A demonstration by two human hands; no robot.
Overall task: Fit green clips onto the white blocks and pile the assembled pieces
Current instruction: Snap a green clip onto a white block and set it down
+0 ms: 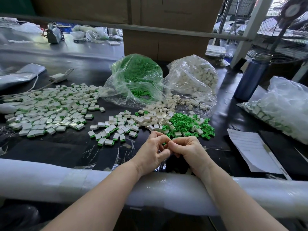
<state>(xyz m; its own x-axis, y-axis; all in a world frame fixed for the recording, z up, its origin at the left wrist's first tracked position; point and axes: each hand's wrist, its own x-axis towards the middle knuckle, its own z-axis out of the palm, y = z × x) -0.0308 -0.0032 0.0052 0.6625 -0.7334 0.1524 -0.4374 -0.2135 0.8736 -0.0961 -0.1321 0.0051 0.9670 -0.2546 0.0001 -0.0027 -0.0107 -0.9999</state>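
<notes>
Left hand (154,151) and right hand (188,150) meeting fingertip to fingertip near the table's (66,145) front edge, fingers curled round a mostly hidden piece; only a sliver of green clip (164,144) peeking between. Just beyond, loose green clips (191,125) mixed with white blocks (158,117). Far left, finished pieces (50,109) spread flat.

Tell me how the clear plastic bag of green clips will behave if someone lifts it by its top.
The clear plastic bag of green clips would probably sag and shift: its film is thin and crumpled. Its open mouth lies toward the black table, so clips would likely spill. It looks bulging, so probably fairly heavy.
</notes>
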